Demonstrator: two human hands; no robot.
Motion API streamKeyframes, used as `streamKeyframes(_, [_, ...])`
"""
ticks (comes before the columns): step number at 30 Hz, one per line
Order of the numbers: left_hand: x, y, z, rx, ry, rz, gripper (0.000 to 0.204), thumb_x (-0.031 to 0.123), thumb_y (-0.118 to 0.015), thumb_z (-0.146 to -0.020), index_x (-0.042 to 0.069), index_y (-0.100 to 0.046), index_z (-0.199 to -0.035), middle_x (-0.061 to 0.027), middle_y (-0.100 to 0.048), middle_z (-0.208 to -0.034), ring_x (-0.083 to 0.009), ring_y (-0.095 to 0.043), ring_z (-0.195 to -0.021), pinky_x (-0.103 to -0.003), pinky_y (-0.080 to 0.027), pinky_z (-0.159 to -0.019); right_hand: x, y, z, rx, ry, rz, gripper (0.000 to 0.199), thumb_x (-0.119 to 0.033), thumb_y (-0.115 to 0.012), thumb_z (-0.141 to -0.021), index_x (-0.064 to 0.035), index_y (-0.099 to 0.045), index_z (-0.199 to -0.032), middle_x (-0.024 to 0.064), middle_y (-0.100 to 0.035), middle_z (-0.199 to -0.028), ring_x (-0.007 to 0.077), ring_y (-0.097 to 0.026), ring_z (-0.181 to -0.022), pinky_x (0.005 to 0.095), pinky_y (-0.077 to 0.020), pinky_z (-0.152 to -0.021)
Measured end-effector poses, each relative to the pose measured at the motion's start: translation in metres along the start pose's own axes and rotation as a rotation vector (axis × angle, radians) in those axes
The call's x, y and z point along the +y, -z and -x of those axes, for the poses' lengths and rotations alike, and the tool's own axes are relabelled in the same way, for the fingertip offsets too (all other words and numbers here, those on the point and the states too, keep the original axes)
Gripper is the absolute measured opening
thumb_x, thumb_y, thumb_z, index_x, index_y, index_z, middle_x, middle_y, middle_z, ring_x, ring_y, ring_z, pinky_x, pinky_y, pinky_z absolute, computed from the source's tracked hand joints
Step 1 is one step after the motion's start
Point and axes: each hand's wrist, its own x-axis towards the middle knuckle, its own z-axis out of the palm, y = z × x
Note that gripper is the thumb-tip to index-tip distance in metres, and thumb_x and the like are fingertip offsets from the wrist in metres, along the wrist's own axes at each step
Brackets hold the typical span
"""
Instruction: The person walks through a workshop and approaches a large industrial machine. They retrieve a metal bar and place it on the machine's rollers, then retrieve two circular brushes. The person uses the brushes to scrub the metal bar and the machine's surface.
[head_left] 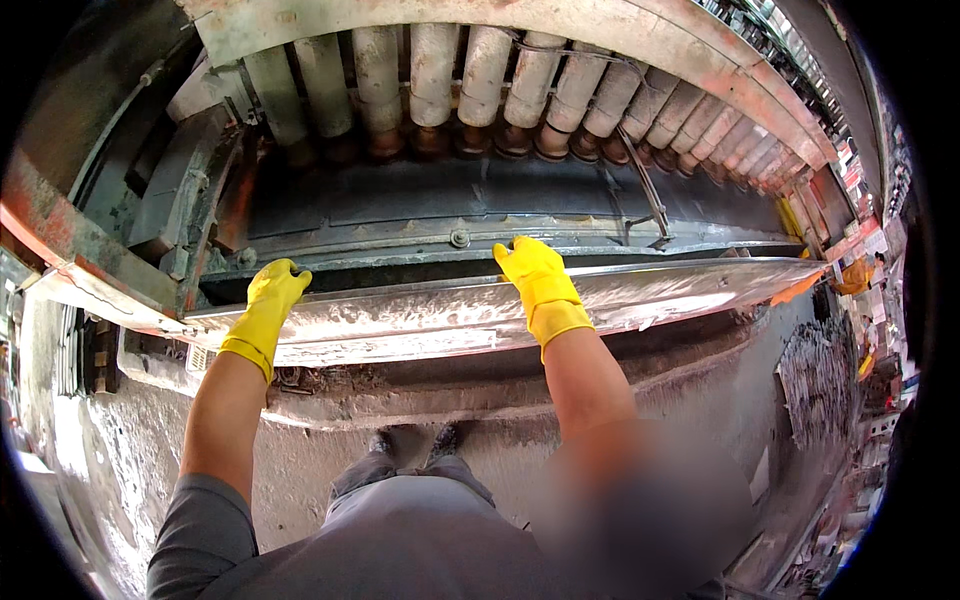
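Observation:
My two hands wear yellow rubber gloves and reach forward over a long, shiny metal panel [430,318] along the front of a large machine. My left hand [273,303] is at the panel's upper edge near its left end, fingers curled in. Farther right, my right hand [540,284] crosses the same edge, its fingers bent towards the machine. Whether either hand grips the edge or something thin is hidden by the gloves. Behind the panel runs a dark slot [400,277], then a bluish-grey metal beam [385,247] with a round bolt.
A row of several thick grey cylinders [430,75] stands above the beam. A thin metal rod [645,185] hangs down at the right. Worn reddish frame parts [95,265] close off the left side. Metal strips [820,375] lie at the right, and my feet [445,440] stand on concrete.

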Motion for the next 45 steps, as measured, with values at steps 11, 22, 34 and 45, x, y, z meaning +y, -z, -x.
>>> streamKeyframes(11, [0.005, -0.016, 0.028, 0.314, -0.284, 0.188, 0.057, 0.053, -0.072, -0.094, 0.004, -0.075, -0.123, -0.0198, -0.078, -0.115, -0.0369, -0.074, -0.11, -0.044, -0.057, -0.097, 0.021, -0.015, 0.014, 0.294, -0.059, -0.014, 0.061, -0.056, -0.055, -0.102, -0.0058, -0.072, -0.133, 0.0228, -0.074, -0.127, 0.0407, -0.069, -0.121, 0.0521, -0.052, -0.105])
streamKeyframes(22, [-0.002, -0.02, 0.026, 0.401, -0.451, 0.241, 0.051, 0.047, -0.076, -0.093, 0.003, -0.076, -0.118, -0.0211, -0.079, -0.107, -0.0395, -0.075, -0.103, -0.047, -0.058, -0.092, -0.058, -0.061, 0.065, 0.636, 0.192, -0.008, 0.042, -0.04, -0.059, -0.104, -0.0068, -0.077, -0.122, 0.0147, -0.08, -0.105, 0.0378, -0.07, -0.114, 0.0598, -0.0374, -0.116])
streamKeyframes(34, [-0.014, -0.014, 0.022, 0.428, -0.556, 0.272, 0.047, 0.047, -0.074, -0.094, 0.003, -0.073, -0.111, -0.0199, -0.077, -0.1, -0.0397, -0.073, -0.097, -0.05, -0.057, -0.086, -0.153, -0.137, 0.203, 0.552, 0.438, -0.256, 0.067, -0.025, -0.077, -0.097, -0.0011, -0.051, -0.154, 0.0284, -0.052, -0.157, 0.0451, -0.05, -0.145, 0.0503, -0.0397, -0.122])
streamKeyframes(45, [-0.023, -0.022, 0.035, 0.601, -0.775, 0.316, 0.038, 0.037, -0.077, -0.094, 0.006, -0.077, -0.116, -0.0174, -0.08, -0.1, -0.0371, -0.076, -0.093, -0.047, -0.06, -0.085, 0.059, -0.197, 0.57, -0.523, -0.31, 0.188, 0.045, -0.028, -0.049, -0.108, -0.022, -0.057, -0.152, 0.016, -0.066, -0.143, 0.036, -0.06, -0.137, 0.0474, -0.0474, -0.114])
